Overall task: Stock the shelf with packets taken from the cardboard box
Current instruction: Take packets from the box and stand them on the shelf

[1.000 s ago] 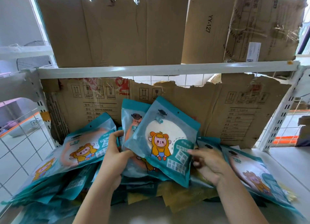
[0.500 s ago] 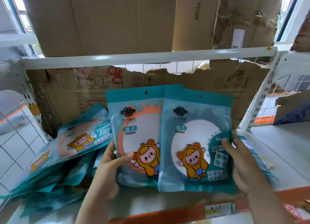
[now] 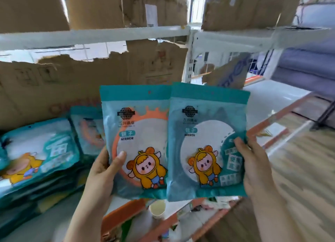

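At frame centre, your left hand (image 3: 103, 171) gripped the orange-ringed packet (image 3: 137, 142) by its lower left edge; your right hand (image 3: 253, 167) gripped the white-ringed packet (image 3: 206, 142) by its lower right edge. Both were likely light, slick-filmed and fragile (labelled MIRROR); edge grips suited them. Fingers behind the packets were hidden; blur obscured the right side.

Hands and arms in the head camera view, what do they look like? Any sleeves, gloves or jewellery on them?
The left hand and right hand are both bare: no gloves, rings, watch or bracelet show. The left forearm and right forearm are uncovered down to the frame's bottom edge, so no sleeve is in view. The left thumbnail looks short and unpainted.
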The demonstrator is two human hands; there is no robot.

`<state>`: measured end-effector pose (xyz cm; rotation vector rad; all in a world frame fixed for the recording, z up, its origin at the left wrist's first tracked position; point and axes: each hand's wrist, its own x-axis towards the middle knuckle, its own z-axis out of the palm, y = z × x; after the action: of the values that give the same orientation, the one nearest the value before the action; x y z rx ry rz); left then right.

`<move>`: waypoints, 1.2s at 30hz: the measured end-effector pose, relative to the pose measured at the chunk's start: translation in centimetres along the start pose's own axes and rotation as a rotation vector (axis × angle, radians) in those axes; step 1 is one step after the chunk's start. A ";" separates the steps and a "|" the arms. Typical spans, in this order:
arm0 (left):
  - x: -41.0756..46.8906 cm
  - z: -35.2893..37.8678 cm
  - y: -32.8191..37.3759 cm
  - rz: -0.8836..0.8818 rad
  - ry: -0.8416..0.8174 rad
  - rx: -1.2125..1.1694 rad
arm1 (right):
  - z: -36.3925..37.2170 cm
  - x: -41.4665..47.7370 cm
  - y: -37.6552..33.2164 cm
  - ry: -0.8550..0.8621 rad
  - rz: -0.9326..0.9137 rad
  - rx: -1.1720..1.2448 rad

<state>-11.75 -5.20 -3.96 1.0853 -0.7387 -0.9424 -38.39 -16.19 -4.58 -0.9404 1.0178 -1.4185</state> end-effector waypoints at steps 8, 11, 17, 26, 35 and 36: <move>2.2 14.9 -5.6 -0.126 -0.113 0.010 | -13.9 5.1 -3.7 0.207 -0.061 -0.062; 2.5 21.5 -7.3 -0.152 -0.194 0.001 | -19.5 7.3 -5.0 0.265 -0.050 -0.066; 4.1 31.8 -10.7 -0.161 -0.205 0.019 | -27.8 11.1 -7.7 0.341 -0.058 -0.056; 8.7 44.9 -16.6 -0.203 -0.270 0.074 | -37.5 17.8 -9.1 0.497 -0.030 -0.041; 17.7 60.2 -24.5 -0.308 -0.247 0.016 | -46.8 32.5 -11.4 0.525 -0.024 -0.047; 18.9 62.0 -25.1 -0.316 -0.227 0.020 | -47.6 34.4 -12.1 0.517 -0.019 -0.059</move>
<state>-63.92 -50.94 -7.71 1.1448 -0.7749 -1.3465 -90.14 -46.29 -8.01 -0.6336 1.4375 -1.6995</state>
